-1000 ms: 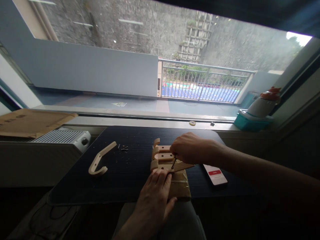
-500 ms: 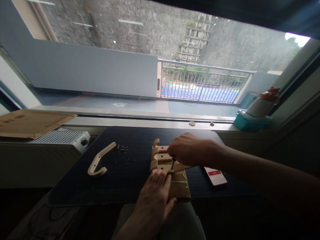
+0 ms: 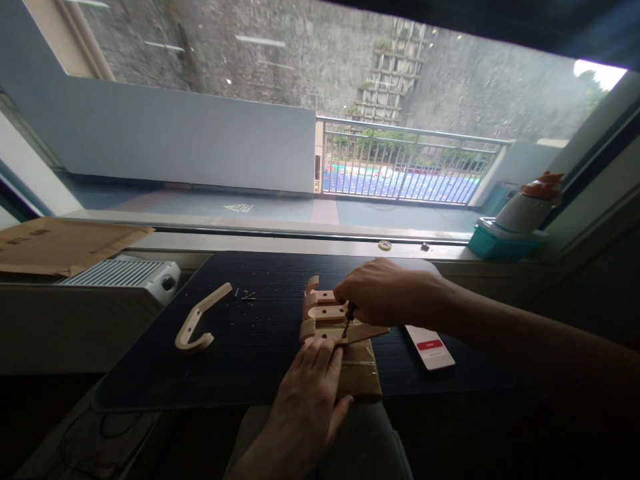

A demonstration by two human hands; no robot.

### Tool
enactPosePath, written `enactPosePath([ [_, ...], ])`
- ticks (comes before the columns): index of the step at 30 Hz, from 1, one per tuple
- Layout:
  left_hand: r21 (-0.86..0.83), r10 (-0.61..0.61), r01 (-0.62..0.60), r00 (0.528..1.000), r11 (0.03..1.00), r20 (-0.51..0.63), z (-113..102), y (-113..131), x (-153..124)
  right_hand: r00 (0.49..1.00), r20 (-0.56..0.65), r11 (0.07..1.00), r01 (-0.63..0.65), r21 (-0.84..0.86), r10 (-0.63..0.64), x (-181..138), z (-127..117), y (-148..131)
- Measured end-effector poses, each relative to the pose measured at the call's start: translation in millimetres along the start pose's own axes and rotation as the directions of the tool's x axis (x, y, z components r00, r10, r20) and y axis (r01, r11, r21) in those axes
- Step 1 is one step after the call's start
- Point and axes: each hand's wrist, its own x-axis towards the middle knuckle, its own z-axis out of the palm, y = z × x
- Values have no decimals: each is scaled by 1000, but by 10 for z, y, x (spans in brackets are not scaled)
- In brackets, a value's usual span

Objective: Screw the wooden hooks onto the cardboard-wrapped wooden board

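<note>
My right hand [image 3: 383, 290] is closed around a small screwdriver [image 3: 349, 316], whose handle is mostly hidden in the fist. Its dark shaft slants down, and the tip meets a hole in the nearest wooden hook [image 3: 335, 333]. My left hand [image 3: 310, 383] presses its fingers against that hook's near edge, the thumb resting along a block wrapped in brown tape [image 3: 363, 373]. Two more pale wooden hooks [image 3: 325, 312] lie side by side just beyond, partly covered by my right hand. A loose wooden hook [image 3: 190, 327] lies to the left.
Several screws [image 3: 247, 297] and small crumbs lie on the dark table [image 3: 150, 373]. A phone [image 3: 431, 348] with a lit screen is right of the block. On the sill stand a teal box [image 3: 505, 240] and a bottle [image 3: 533, 203]; a tape roll [image 3: 385, 245] is nearby.
My right hand has turned slightly around the screwdriver, showing more of its shaft. The left hand and the hooks have stayed in place.
</note>
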Motion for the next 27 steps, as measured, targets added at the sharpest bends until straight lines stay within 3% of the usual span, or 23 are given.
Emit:
enactPosePath([
  [5, 6, -1, 1, 1000, 1000, -3, 7, 0, 2, 997, -34, 997, 75, -13, -75, 47, 4, -31],
  [14, -4, -7, 7, 1000, 1000, 12, -26, 1, 43, 999, -44, 1000, 8, 0, -8, 88, 103, 72],
  [20, 13, -1, 1, 1000, 1000, 1, 5, -5, 3, 997, -81, 1000, 6, 28, -4, 15, 44, 61],
  [27, 16, 1, -1, 1000, 1000, 12, 3, -3, 2, 988, -127, 996, 88, 2, -87, -4, 57, 48],
])
